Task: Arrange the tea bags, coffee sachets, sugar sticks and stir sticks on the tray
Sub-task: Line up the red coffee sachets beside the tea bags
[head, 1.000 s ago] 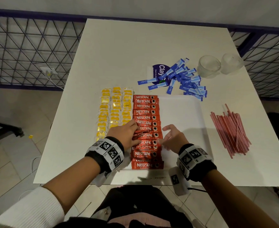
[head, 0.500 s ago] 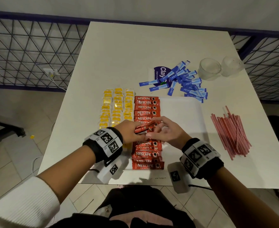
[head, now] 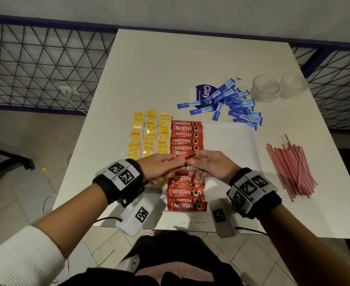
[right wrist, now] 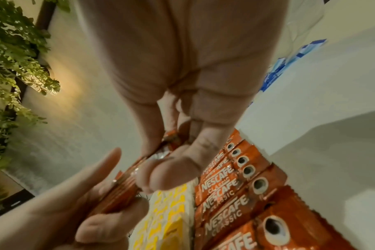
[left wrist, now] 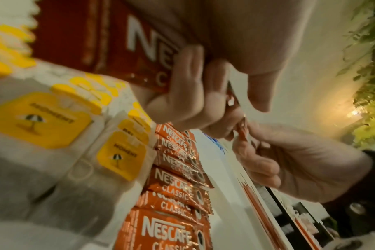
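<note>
Middle of coffee sachet column (head: 186,141) hidden behind left hand (head: 161,167) and right hand (head: 212,166). Count of held sachets (head: 180,158) unclear, possibly several. Lower tea bags (head: 149,133) covered by left wrist. Tray (head: 232,141) near edge indistinct against table (head: 190,65). Sugar stick (head: 232,102) print too small. Left wrist view foreground blurred, held sachets cut off at top edge.

You wear black wristbands (head: 119,183) carrying white blocks printed with square black-and-white markers. A white ribbed sleeve (head: 23,256) covers your left forearm. Cabled white pods (head: 133,216) hang beneath both wrists.
</note>
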A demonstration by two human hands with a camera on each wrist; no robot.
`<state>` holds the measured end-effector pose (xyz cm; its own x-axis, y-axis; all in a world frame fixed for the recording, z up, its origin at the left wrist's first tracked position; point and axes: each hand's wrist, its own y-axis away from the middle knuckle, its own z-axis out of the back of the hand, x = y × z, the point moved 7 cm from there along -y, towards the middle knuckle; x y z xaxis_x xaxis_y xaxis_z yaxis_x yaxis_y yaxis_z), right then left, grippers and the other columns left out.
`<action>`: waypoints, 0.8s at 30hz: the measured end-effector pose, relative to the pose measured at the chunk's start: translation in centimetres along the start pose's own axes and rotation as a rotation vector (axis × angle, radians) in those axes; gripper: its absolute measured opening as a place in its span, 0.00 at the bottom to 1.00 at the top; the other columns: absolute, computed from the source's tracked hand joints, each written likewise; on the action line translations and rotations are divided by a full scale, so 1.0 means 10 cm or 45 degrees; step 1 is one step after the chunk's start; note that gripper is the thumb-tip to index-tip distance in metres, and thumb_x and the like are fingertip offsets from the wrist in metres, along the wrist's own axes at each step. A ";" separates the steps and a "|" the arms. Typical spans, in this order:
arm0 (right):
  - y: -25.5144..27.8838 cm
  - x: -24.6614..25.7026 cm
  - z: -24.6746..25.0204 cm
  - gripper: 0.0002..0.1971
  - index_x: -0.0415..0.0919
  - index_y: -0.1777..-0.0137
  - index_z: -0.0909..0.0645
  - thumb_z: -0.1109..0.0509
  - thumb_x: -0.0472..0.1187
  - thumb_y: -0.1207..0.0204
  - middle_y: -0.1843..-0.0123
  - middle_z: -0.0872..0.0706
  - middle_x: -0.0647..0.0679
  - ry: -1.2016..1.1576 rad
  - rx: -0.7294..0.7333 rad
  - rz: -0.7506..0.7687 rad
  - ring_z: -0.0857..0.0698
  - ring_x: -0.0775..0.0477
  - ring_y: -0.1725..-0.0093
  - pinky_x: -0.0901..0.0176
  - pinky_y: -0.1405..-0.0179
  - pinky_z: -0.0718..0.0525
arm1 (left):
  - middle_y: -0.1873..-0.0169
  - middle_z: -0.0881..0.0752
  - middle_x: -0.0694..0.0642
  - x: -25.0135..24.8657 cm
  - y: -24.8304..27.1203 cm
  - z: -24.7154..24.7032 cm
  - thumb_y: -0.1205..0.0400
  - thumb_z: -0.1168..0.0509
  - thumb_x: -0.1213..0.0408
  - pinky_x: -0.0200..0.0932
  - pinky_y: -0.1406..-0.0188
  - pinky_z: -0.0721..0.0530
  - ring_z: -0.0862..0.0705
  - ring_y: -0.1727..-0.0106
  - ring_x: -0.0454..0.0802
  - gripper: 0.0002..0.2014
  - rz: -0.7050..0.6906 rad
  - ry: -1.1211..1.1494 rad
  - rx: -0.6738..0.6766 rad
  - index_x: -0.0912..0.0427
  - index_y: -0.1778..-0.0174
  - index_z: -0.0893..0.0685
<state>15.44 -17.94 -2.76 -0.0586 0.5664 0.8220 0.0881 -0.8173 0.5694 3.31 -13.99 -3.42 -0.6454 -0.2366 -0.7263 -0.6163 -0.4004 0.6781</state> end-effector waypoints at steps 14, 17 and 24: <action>0.19 -0.15 0.14 0.08 0.39 0.55 0.14 0.29 0.27 0.29 0.48 0.13 0.45 -0.129 -0.107 0.123 0.14 0.48 0.47 0.55 0.46 0.14 | 0.84 0.22 0.49 0.19 0.18 0.18 0.24 0.31 0.62 0.30 0.89 0.37 0.38 0.90 0.40 0.14 0.009 0.355 -0.169 0.67 0.47 0.17; 0.21 -0.16 0.12 0.08 0.39 0.53 0.15 0.31 0.27 0.27 0.48 0.14 0.46 -0.084 -0.089 0.121 0.14 0.51 0.49 0.58 0.49 0.14 | 0.90 0.28 0.47 0.17 0.19 0.19 0.22 0.32 0.68 0.29 0.90 0.38 0.38 0.91 0.40 0.03 -0.013 0.302 -0.265 0.61 0.54 0.18; 0.15 -0.14 0.12 0.12 0.43 0.56 0.24 0.28 0.26 0.30 0.59 0.18 0.44 -0.003 -0.202 0.047 0.16 0.44 0.61 0.60 0.65 0.15 | 0.90 0.33 0.46 0.01 0.16 0.27 0.23 0.30 0.62 0.30 0.90 0.39 0.39 0.90 0.40 0.06 -0.110 0.396 -0.439 0.58 0.54 0.19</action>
<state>16.86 -19.84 -3.05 -0.0562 0.5358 0.8425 -0.0677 -0.8439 0.5322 1.06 -12.28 -2.07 -0.3999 -0.4223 -0.8135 -0.4419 -0.6888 0.5748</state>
